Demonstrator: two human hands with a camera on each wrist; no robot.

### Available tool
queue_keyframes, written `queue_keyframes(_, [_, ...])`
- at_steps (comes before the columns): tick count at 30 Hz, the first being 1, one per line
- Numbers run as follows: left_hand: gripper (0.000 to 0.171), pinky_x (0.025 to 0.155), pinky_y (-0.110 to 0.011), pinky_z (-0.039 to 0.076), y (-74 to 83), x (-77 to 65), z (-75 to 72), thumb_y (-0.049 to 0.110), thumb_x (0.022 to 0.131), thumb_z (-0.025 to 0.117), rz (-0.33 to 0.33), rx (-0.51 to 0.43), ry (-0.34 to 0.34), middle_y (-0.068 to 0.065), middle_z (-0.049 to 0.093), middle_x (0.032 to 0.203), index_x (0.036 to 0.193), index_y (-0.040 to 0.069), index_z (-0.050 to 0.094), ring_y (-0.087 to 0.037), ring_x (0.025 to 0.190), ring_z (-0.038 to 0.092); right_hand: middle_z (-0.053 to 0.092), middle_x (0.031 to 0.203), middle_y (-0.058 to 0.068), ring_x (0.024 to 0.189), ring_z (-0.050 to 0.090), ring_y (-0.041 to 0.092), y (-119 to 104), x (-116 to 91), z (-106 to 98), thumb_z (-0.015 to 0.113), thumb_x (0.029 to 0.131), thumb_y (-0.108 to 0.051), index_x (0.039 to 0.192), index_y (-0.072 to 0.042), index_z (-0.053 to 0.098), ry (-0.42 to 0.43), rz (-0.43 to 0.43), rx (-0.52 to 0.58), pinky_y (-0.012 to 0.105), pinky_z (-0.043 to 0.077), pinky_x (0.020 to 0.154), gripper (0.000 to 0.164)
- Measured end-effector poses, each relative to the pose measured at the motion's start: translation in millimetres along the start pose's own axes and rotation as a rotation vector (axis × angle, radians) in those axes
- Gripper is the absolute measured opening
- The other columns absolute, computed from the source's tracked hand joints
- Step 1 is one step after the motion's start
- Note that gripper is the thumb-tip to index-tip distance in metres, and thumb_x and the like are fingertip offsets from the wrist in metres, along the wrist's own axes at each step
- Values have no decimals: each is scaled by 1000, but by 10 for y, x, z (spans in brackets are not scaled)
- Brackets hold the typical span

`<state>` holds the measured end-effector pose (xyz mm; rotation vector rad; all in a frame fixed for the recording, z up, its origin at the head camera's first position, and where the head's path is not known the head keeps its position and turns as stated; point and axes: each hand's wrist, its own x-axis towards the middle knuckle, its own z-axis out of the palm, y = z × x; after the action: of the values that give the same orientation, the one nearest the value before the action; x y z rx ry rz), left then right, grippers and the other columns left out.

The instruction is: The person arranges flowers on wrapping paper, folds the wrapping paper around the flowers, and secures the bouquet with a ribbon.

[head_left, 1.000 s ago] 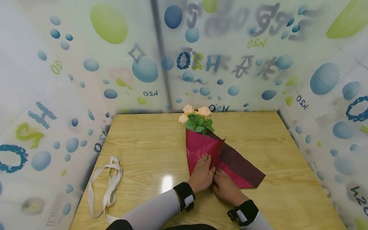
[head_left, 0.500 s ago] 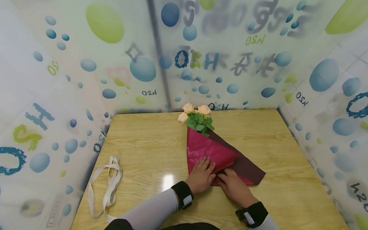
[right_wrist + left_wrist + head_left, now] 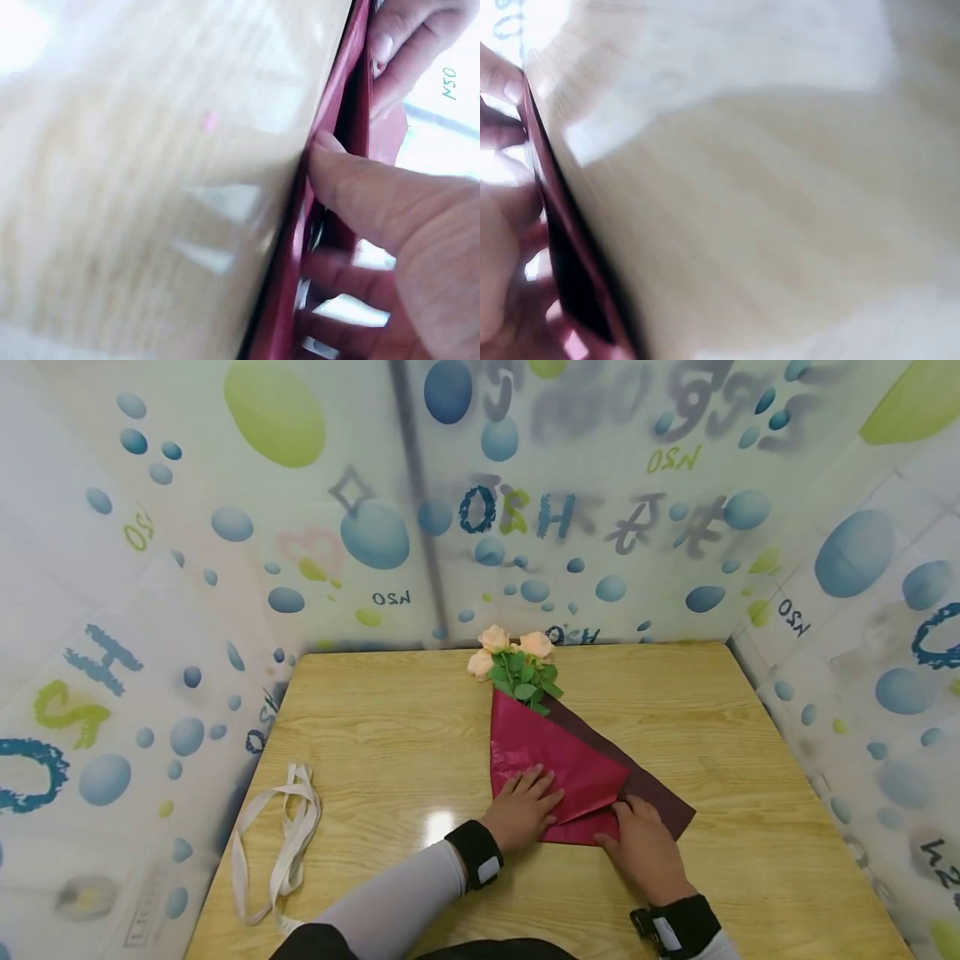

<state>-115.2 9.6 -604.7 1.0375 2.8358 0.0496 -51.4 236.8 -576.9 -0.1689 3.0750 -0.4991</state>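
Crimson wrapping paper (image 3: 551, 747) with a dark purple inner side (image 3: 656, 793) lies folded across the table. Peach roses (image 3: 536, 645) with green leaves stick out at its far end. My left hand (image 3: 519, 810) rests palm down on the crimson flap, fingers spread. At the flap's lower right edge is my right hand (image 3: 647, 852), its fingertips on the paper and its thumb apart, near the front edge. In the right wrist view, that thumb (image 3: 360, 180) touches the lower layer, with a gap under the raised flap. The stems are hidden inside.
A loose white ribbon (image 3: 281, 843) lies in loops at the table's left side. The wooden table (image 3: 375, 718) meets printed walls (image 3: 360, 627) at the back and sides.
My right hand has slid to the right along the paper, away from the left hand. The flap's tip has spread down and to the right, while the left hand stays nearly in place.
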Motion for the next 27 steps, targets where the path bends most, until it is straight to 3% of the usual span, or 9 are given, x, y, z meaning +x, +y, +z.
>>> queue_keyframes(6, [51,128,-45,27,-8,0,32,48,110,43,57,67,-16,3,32,171,159,33,43,-20,162,19,37,147,47,133,42,64,4,20,-55,87,83,-36,150,17,36,-6,78,8,73,47,94,100])
queue_keyframes(10, [54,128,-43,27,-36,-1,26,49,110,42,62,53,-25,3,32,171,161,30,41,-18,162,19,27,157,45,143,30,64,-168,72,-145,84,86,-32,154,12,35,-7,17,33,78,39,103,95])
queue_keyframes(13, [61,129,-40,25,-64,15,9,52,109,42,35,42,-29,3,32,171,163,23,37,-16,162,19,28,160,41,148,26,60,-337,197,-158,79,91,-39,154,9,40,-22,-42,73,77,34,109,88])
queue_keyframes(16, [65,129,-38,24,-80,48,18,55,109,41,23,40,-23,2,32,171,163,18,36,-15,162,19,31,159,41,149,28,59,-422,316,-117,77,92,-43,153,9,42,-67,-46,77,76,35,109,87])
queue_keyframes(21, [67,129,-36,23,-77,73,64,58,108,39,55,69,-28,2,32,171,163,19,37,-15,162,19,36,155,41,145,34,59,-348,397,-14,80,89,-39,149,12,45,-137,-21,54,75,38,108,87])
queue_keyframes(27, [68,128,-35,25,-94,45,34,59,106,45,43,91,-33,3,34,170,162,20,39,-15,161,22,33,157,40,147,29,60,-204,431,66,84,82,-49,152,7,44,-126,38,72,77,32,111,99])
